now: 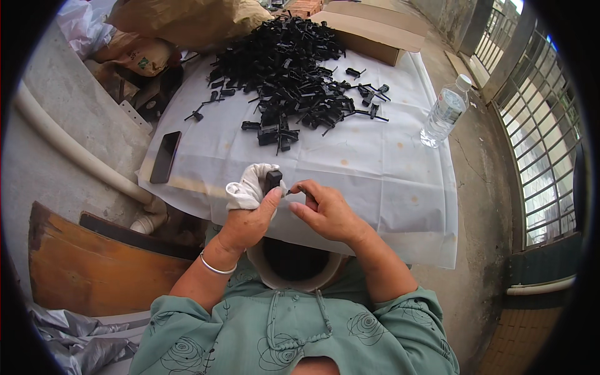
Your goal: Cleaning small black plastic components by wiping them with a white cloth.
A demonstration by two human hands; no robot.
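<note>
Near the table's front edge, my left hand (245, 228) is closed around a small black plastic part (273, 180), its thumb along the part's side. A white cloth (247, 187) covers the fingers of that hand behind the part. Close by on the right, my right hand (331, 214) has its fingers curled, the fingertips close to the black part. Something thin and dark shows at those fingertips, too small to name. Farther back lies a big heap of similar black plastic parts (287, 75), several of them with thin rods sticking out.
A white plastic sheet (387, 169) covers the table. On it are a phone (165, 157) at the left and a clear water bottle (445, 112) at the right. Behind are a cardboard box (369, 40) and brown bags (187, 22). A pale-rimmed bucket (257, 262) stands below the front edge.
</note>
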